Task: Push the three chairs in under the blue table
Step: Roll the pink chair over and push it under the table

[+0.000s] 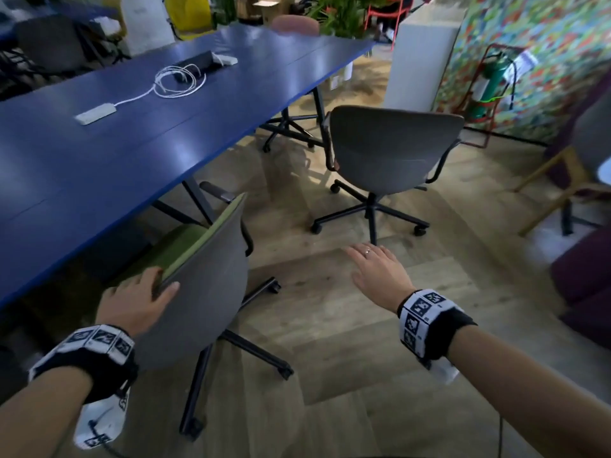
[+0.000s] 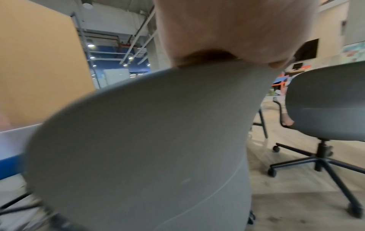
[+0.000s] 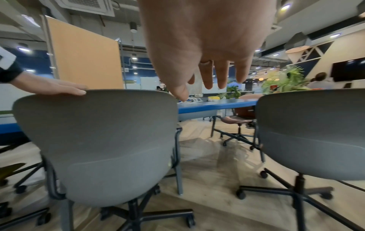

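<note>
The blue table (image 1: 99,153) fills the left of the head view. The near chair (image 1: 205,285), grey-backed with a green seat, stands partly under its edge. My left hand (image 1: 139,302) grips the top rim of that backrest, thumb on the grey back, fingers over the front. In the left wrist view the backrest (image 2: 138,140) fills the frame below my palm (image 2: 227,31). A second grey chair (image 1: 393,150) stands out on the floor, away from the table. My right hand (image 1: 377,269) hovers open between the two chairs, holding nothing. The right wrist view shows both chairs (image 3: 98,140) (image 3: 312,132).
A coiled white cable (image 1: 178,81) and a white adapter (image 1: 96,113) lie on the table. A pink chair (image 1: 294,24) sits at its far end. A white pillar (image 1: 420,61), a green extinguisher (image 1: 489,84) and a purple seat (image 1: 585,259) stand to the right. Wooden floor lies between the chairs.
</note>
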### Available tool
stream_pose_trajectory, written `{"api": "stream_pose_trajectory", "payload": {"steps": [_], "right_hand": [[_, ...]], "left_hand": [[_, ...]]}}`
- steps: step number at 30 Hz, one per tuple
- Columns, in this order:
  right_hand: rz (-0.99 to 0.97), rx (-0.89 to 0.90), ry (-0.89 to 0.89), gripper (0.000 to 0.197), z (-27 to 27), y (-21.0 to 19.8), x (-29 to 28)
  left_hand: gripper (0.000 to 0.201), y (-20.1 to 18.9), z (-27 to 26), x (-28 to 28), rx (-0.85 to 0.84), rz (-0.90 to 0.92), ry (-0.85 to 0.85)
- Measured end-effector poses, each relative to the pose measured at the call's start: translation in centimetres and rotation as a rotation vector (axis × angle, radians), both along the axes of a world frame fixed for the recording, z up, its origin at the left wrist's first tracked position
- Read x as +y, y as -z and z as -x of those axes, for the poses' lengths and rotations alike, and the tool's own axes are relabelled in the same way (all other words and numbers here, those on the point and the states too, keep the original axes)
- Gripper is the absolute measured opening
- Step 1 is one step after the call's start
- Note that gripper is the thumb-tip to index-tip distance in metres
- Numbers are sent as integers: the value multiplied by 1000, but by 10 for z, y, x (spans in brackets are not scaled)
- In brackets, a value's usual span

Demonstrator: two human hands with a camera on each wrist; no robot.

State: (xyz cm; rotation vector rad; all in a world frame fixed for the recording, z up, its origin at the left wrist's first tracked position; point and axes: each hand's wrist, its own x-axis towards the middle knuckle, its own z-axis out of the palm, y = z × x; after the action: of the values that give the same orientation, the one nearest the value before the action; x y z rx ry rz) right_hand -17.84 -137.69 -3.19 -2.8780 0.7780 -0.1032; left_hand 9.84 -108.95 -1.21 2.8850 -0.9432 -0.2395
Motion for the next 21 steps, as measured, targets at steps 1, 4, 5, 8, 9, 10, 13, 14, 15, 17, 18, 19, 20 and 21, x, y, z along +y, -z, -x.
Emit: {"api": "stream_pose_trajectory", "payload": {"steps": [1,4,5,8,9,10,13,14,15,17,18,19,20,21], "right_hand": [[3,2,40,50,14,-1,-13],[-14,-6,148,45,45,-5,-47],[-23,-17,185,42,52,-6,-59],[-58,-72,285,40,66,-8,-92],[-63,-85,310,39,68,-7,-103],[-68,-98,336,39,69,-7,-115],[-70,-148,399,39,68,-7,-153],[-66,-158,410,39,67,-7,-166],[-60,-161,418,39,65,-9,-179],[-45,-160,432,39,61,-14,-208],[-37,-163,440,38,59,-17,-224],[-33,-168,446,37,56,-20,-237],[-34,-172,457,37,54,-23,-254],[-34,-175,466,38,51,-26,-270]], "left_hand": [[48,1,4,-12,-49,53,42],[43,-4,23,-63,-125,126,127],[43,-7,30,-83,-137,139,143],[41,-16,52,-147,-157,175,238],[41,-18,57,-170,-158,187,278],[42,-21,62,-193,-160,201,317],[44,-28,72,-262,-162,240,414],[44,-29,73,-285,-157,245,437],[45,-30,73,-307,-146,250,459],[47,-32,74,-350,-125,262,497],[47,-34,74,-373,-118,267,515],[48,-35,75,-391,-115,266,532],[48,-38,76,-412,-113,267,552],[48,-40,75,-434,-114,270,577]]}}
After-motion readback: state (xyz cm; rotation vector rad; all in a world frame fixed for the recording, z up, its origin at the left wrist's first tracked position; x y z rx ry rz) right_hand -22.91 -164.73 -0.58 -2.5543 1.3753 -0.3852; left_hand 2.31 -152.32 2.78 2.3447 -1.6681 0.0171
